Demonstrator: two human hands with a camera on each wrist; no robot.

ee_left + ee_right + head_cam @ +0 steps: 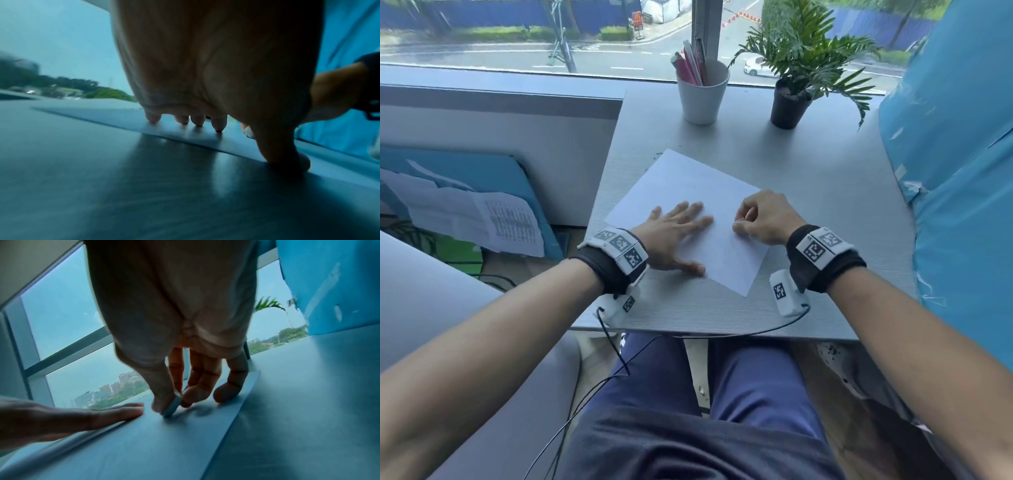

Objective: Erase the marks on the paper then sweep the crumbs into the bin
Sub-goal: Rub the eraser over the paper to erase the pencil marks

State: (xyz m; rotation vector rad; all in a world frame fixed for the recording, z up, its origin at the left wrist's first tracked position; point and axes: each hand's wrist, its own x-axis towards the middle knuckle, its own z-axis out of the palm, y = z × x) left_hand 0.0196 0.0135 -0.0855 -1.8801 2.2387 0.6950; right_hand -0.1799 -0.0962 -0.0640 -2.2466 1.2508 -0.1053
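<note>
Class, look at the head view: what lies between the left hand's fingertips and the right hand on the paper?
Only bare paper lies between the left hand and right hand, as the head view shows.

We see a white sheet of paper (688, 212) on a pale grey, finely streaked desk (825, 212). Upper centre, a white cup (702, 99) holds pink and white pens; right of it, a black pot (789, 109) carries green fronds. Both wristbands (822, 253) are black with white blocks (black-and-white square codes). A bright blue covering (962, 171) fills the right edge.
</note>
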